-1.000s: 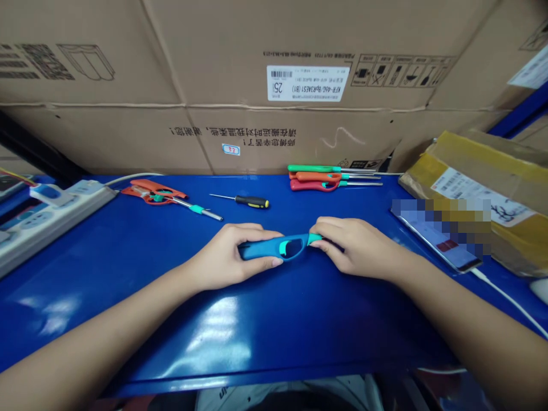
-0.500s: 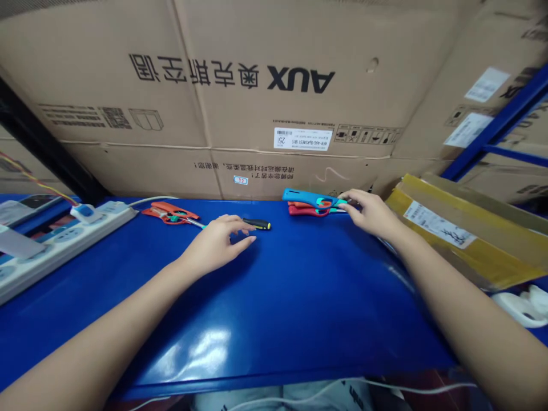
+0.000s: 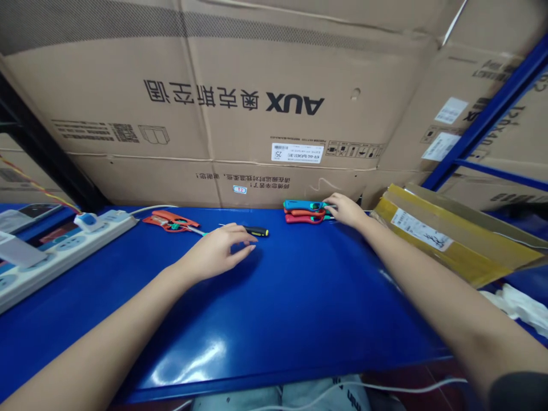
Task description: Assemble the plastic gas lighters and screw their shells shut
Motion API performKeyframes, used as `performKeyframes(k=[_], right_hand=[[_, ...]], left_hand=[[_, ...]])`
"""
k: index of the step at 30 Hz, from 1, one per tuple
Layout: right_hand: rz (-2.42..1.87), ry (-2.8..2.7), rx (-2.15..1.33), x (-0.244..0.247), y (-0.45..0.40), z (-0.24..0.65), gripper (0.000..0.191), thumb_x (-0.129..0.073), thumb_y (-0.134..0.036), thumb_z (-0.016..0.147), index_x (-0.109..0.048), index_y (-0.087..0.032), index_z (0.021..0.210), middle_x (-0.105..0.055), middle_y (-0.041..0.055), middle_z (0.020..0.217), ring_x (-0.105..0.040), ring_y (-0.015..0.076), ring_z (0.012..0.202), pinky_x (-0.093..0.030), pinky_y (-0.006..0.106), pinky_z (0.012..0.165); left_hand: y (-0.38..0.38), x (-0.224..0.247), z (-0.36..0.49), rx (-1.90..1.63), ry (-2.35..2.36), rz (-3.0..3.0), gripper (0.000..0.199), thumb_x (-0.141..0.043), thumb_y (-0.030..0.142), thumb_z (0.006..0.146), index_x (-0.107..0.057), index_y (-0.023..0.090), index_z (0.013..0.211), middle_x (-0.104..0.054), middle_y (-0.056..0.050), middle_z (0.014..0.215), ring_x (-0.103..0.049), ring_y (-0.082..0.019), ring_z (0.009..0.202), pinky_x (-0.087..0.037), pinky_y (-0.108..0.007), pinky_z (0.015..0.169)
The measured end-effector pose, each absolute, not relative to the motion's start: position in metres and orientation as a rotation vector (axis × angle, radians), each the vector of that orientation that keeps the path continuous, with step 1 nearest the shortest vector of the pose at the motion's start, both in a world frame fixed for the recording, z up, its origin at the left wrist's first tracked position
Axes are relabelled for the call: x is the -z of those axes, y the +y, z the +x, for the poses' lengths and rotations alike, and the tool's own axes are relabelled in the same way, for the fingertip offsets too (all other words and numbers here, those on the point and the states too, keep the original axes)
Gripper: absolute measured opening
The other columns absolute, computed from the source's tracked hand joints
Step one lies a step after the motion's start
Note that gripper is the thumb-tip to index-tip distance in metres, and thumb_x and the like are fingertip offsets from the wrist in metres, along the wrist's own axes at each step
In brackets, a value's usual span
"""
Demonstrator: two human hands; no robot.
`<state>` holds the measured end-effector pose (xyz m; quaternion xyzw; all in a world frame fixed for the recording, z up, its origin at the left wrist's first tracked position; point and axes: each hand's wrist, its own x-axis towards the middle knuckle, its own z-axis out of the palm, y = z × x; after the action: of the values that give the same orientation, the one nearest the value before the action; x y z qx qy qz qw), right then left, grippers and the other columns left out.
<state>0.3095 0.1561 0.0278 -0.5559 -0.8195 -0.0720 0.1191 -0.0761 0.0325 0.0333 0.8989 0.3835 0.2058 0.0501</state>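
My right hand (image 3: 347, 211) is at the back of the blue table (image 3: 274, 302), its fingers pinched on the metal tip of a blue long-nosed lighter (image 3: 302, 205). That lighter rests against a red long-nosed lighter (image 3: 299, 218), with an orange one partly showing between them. Over the left half of the table, my left hand (image 3: 222, 248) hovers with thumb and fingers apart and holds nothing. Just behind its fingertips lies a black-and-yellow screwdriver (image 3: 258, 231), its shaft partly hidden by the hand. Orange long-nosed lighters (image 3: 173, 221) lie farther left.
A white power strip (image 3: 72, 248) with plugs runs along the left edge. Large cardboard boxes (image 3: 240, 131) wall off the back. On the right stand a yellow-taped carton (image 3: 454, 240) and a blue metal rail (image 3: 492, 114). White cloth-like material (image 3: 518, 305) sits beside the carton.
My right hand has lowered the blue lighter slightly, so it sits close against the red and orange ones. My left hand is nearly still. The view has tilted up a little.
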Motion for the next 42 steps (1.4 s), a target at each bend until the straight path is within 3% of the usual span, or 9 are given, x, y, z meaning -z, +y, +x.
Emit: performKeyframes(k=[6, 11, 14, 18, 22, 30, 34, 38, 42], right_hand=[[-1.726, -2.260, 0.399, -0.023, 0.141, 0.296, 0.035, -0.061, -0.037, 0.098, -0.061, -0.019, 0.127, -0.062, 0.0103, 0.130, -0.064, 0.0224, 0.110, -0.056, 0.045, 0.093], [-1.686, -2.237, 0.415, -0.032, 0.127, 0.281, 0.039, -0.061, -0.037, 0.097, -0.058, -0.019, 0.131, -0.060, 0.0109, 0.132, -0.062, 0.0243, 0.113, -0.055, 0.046, 0.094], [-1.679, -2.285, 0.343, -0.028, 0.118, 0.271, 0.039, -0.061, -0.027, 0.092, -0.059, -0.019, 0.130, -0.061, 0.0131, 0.124, -0.066, 0.0249, 0.100, -0.057, 0.038, 0.081], [-1.690, -2.288, 0.272, -0.013, 0.108, 0.263, 0.041, -0.053, -0.023, 0.089, -0.058, -0.017, 0.129, -0.059, 0.0157, 0.121, -0.068, 0.0264, 0.092, -0.054, 0.035, 0.069], [-1.679, -2.247, 0.260, -0.011, 0.096, 0.259, 0.049, -0.049, -0.028, 0.090, -0.051, -0.015, 0.138, -0.051, 0.0196, 0.132, -0.069, 0.0298, 0.092, -0.053, 0.038, 0.064], [-1.467, -2.341, 0.088, -0.029, 0.052, 0.242, 0.049, -0.049, -0.030, 0.094, -0.048, -0.017, 0.141, -0.045, 0.0186, 0.144, -0.068, 0.0306, 0.101, -0.057, 0.042, 0.073], [-1.227, -2.556, -0.133, -0.032, 0.022, 0.219, 0.036, -0.049, -0.036, 0.098, -0.056, -0.021, 0.130, -0.058, 0.0115, 0.134, -0.066, 0.0250, 0.109, -0.055, 0.037, 0.085], [-1.028, -2.734, -0.345, -0.032, 0.000, 0.195, 0.035, -0.057, -0.052, 0.095, -0.064, -0.023, 0.115, -0.069, 0.0041, 0.112, -0.068, 0.0194, 0.094, -0.052, 0.030, 0.078], [-1.037, -2.768, -0.408, -0.026, -0.004, 0.189, 0.020, -0.055, -0.037, 0.097, -0.065, -0.019, 0.099, -0.071, 0.0054, 0.100, -0.067, 0.0207, 0.089, -0.046, 0.030, 0.073]], left_hand=[[0.041, -0.057, -0.112, -0.507, 1.436, 2.736, 0.035, -0.045, 0.033, 0.094, -0.072, 0.019, 0.111, -0.072, -0.010, 0.109, -0.068, -0.026, 0.098, -0.053, -0.039, 0.089], [0.055, -0.054, -0.153, -0.232, 1.669, 2.712, 0.032, -0.054, 0.024, 0.075, -0.075, 0.021, 0.100, -0.074, -0.009, 0.103, -0.070, -0.029, 0.092, -0.054, -0.039, 0.085], [0.062, -0.041, -0.167, -0.138, 1.758, 2.724, 0.041, -0.054, 0.022, 0.071, -0.074, 0.019, 0.107, -0.072, -0.013, 0.109, -0.067, -0.033, 0.100, -0.053, -0.042, 0.089], [0.068, -0.032, -0.178, -0.093, 1.784, 2.769, 0.043, -0.053, 0.022, 0.074, -0.072, 0.020, 0.113, -0.068, -0.015, 0.117, -0.061, -0.034, 0.108, -0.049, -0.045, 0.095], [0.074, -0.033, -0.184, -0.083, 1.715, 2.822, 0.029, -0.051, 0.027, 0.082, -0.074, 0.022, 0.099, -0.071, -0.012, 0.107, -0.061, -0.031, 0.104, -0.047, -0.043, 0.094], [0.052, -0.040, -0.158, -0.098, 1.328, 2.901, 0.024, -0.051, 0.026, 0.091, -0.074, 0.020, 0.092, -0.072, -0.009, 0.092, -0.065, -0.025, 0.088, -0.049, -0.037, 0.083], [0.025, -0.040, -0.116, -0.144, 1.125, 2.907, 0.018, -0.055, 0.020, 0.092, -0.074, 0.022, 0.094, -0.071, -0.005, 0.093, -0.066, -0.020, 0.088, -0.049, -0.031, 0.083], [0.006, -0.031, -0.066, -0.180, 1.023, 2.927, 0.016, -0.057, 0.021, 0.096, -0.072, 0.022, 0.101, -0.071, -0.005, 0.097, -0.065, -0.021, 0.095, -0.047, -0.032, 0.085], [0.003, -0.027, -0.042, -0.164, 0.970, 2.938, 0.020, -0.055, 0.029, 0.100, -0.071, 0.024, 0.110, -0.073, -0.004, 0.105, -0.064, -0.020, 0.102, -0.047, -0.032, 0.090]])
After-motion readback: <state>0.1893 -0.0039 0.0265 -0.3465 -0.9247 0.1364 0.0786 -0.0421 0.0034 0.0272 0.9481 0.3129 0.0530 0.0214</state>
